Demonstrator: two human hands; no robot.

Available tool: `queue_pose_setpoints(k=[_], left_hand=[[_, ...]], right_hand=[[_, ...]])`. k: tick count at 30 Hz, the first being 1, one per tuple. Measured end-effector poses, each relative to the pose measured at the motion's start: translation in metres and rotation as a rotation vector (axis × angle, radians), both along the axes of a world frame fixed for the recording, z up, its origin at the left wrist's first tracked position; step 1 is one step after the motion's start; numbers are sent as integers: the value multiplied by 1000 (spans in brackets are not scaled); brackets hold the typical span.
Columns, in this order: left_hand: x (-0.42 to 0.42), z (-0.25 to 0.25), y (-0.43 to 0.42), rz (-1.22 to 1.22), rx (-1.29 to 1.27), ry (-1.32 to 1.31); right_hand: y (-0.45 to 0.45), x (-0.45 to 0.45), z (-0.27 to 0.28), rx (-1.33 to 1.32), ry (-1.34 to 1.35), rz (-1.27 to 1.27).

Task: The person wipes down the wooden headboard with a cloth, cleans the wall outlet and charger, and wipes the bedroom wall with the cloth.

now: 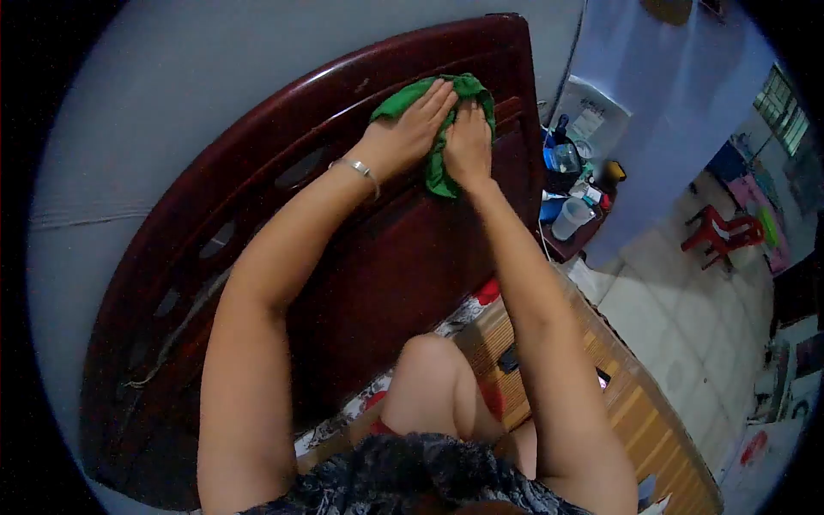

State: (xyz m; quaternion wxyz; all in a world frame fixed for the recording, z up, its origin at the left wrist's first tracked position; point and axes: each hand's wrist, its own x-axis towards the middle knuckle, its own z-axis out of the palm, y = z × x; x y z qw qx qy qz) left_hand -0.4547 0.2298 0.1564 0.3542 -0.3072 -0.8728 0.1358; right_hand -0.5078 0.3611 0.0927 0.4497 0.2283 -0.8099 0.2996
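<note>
A green cloth (pixel 442 176) lies bunched against the upper right part of a dark red wooden headboard (pixel 386 266). My left hand (pixel 410 129), with a silver bracelet at its wrist, presses on the cloth with fingers stretched out and laid flat. Close beside it on the right, my right hand (pixel 469 144) also rests on the cloth, its fingers extended upward. Parts of the cloth show above, between and below the two hands.
A bamboo mat (pixel 644 412) covers the bed below, with a phone (pixel 603 378) on it. Right of the headboard, a small table holds a plastic cup (pixel 571 219) and several items. A red stool (pixel 721 236) stands on the tiled floor.
</note>
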Motion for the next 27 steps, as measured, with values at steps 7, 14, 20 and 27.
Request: queue_pose_setpoints(k=[7,14,20,27], left_hand=[[-93,-8,49,-11,-36,1],[-129,11,68,169,-232,-130],[-167,-16,79,-2,36,-99],[-134,-14,105,307,-365,520]], right_hand=[[47,-80,-9,-24,-164,-120],[40,-101,-25,-108,-4,-131],[57,-98,-8,-51,-103,-141],[78,-103,-1,-5,-225,-53]])
